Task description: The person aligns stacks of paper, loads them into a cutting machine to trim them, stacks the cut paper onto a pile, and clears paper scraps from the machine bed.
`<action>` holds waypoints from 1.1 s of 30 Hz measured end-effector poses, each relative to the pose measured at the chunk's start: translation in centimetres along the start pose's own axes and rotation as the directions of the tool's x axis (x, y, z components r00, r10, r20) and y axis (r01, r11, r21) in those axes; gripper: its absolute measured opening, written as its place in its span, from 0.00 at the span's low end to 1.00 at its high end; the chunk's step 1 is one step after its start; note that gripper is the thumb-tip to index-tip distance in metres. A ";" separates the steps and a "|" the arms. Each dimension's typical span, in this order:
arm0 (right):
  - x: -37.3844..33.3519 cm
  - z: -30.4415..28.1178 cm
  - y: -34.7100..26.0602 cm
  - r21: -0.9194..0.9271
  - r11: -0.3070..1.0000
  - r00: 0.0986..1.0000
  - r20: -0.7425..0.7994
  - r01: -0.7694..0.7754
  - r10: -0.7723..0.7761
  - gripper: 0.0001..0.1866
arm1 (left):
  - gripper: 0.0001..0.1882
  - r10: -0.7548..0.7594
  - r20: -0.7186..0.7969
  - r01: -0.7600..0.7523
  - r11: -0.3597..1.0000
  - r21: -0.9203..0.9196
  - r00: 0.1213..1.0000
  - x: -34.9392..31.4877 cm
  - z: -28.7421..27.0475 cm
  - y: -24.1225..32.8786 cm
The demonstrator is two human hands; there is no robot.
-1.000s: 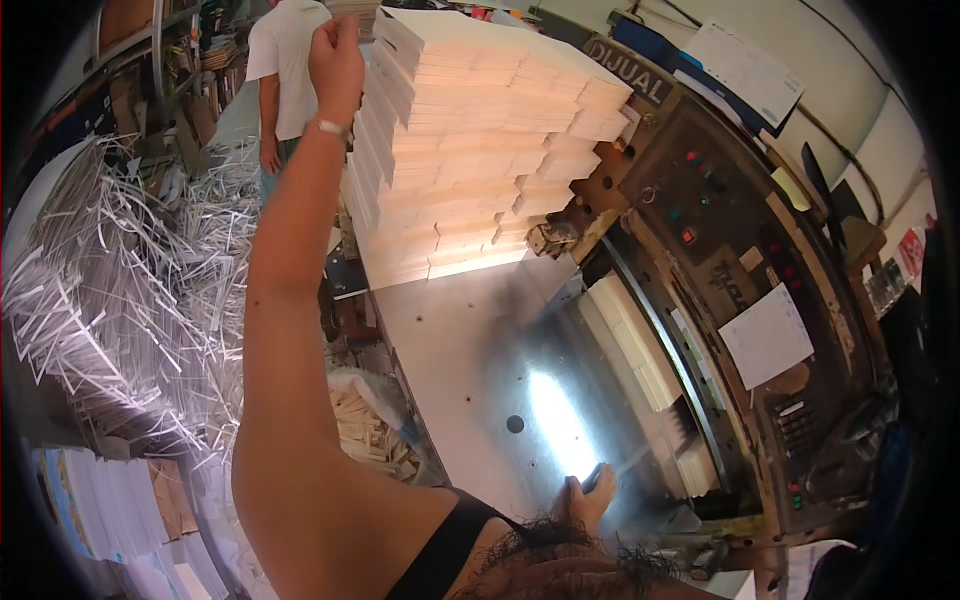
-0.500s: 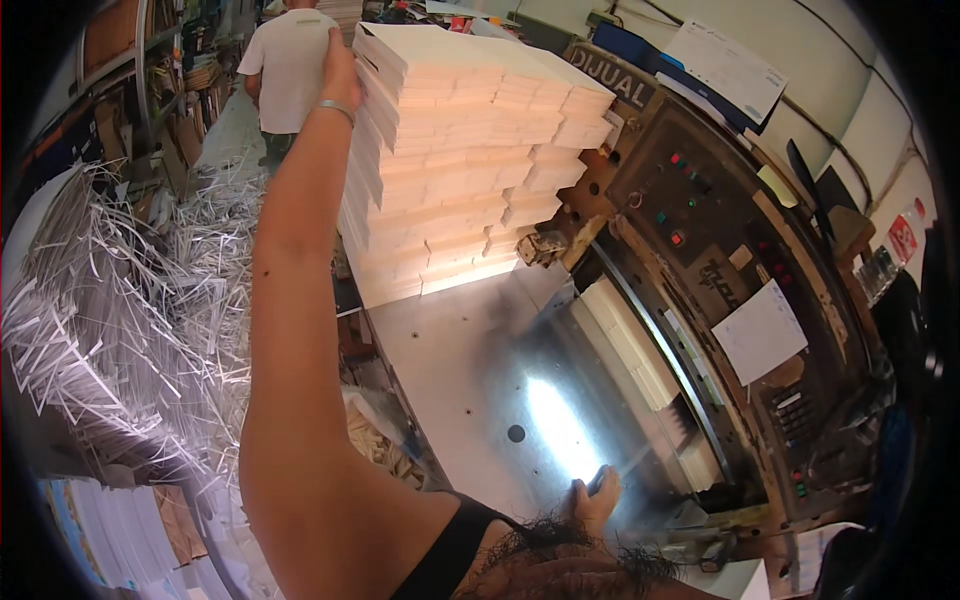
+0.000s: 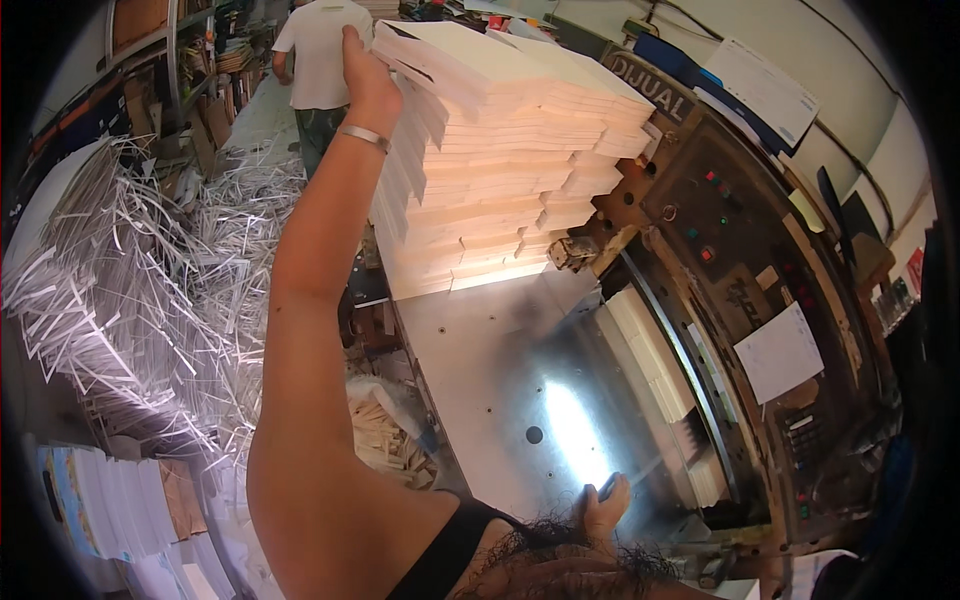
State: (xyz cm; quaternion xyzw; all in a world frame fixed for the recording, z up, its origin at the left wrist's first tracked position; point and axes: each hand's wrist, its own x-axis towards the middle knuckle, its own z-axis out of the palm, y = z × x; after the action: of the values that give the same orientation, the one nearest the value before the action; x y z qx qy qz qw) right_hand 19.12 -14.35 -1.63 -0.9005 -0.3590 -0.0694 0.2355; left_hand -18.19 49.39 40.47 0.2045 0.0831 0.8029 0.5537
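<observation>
On the left we see a heap of shreds [image 3: 140, 290] spreading toward the co-worker [image 3: 325, 65]; in our judgement, a foot set on loose ones could slip. Next, the bag [image 3: 398, 400] of offcuts [image 3: 380, 435] sits just beside the table [image 3: 460, 360], where it could snag or spill if we brushed it. The stack [image 3: 520, 150] stands tall at the table's far end, its layers jutting unevenly; we think a knock or tug at its left side could set the upper sheets sliding. Further right, blocks [image 3: 655, 370] lie beside the long bar [image 3: 676, 335]; a careless reach could nudge them askew.

Our left hand [image 3: 372, 85] is raised to the stack's upper left edge, loosely bent and seemingly touching it; with fingers partly hidden, we cannot tell whether it grips. Our right hand [image 3: 605, 503] is low, by the glare [image 3: 575, 430], half curled; something dark shows between thumb and fingers, and we cannot tell whether it is held.
</observation>
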 end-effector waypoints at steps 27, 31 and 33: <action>0.1 0.2 0.5 0.022 1.000 1.000 -0.012 0.006 -0.006 0.41 | 0.50 -0.192 0.964 -0.874 -0.481 0.071 0.184 -0.3 -1.5 5.0; -0.2 0.3 0.5 0.018 1.000 1.000 -0.005 0.002 -0.002 0.41 | 0.42 -0.128 0.988 -0.894 -0.448 0.023 0.090 -1.4 -2.1 7.1; -0.4 0.2 0.5 0.011 1.000 1.000 -0.010 0.014 -0.014 0.41 | 0.40 -0.051 0.999 -0.868 -0.495 -0.041 -0.018 -2.2 -2.2 7.9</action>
State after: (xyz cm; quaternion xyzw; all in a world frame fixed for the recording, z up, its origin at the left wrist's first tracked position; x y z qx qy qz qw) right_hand 19.19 -14.81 -2.10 -0.8962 -0.3647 -0.0733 0.2416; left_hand -25.25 44.63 40.80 0.7598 0.1902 0.4787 -0.3967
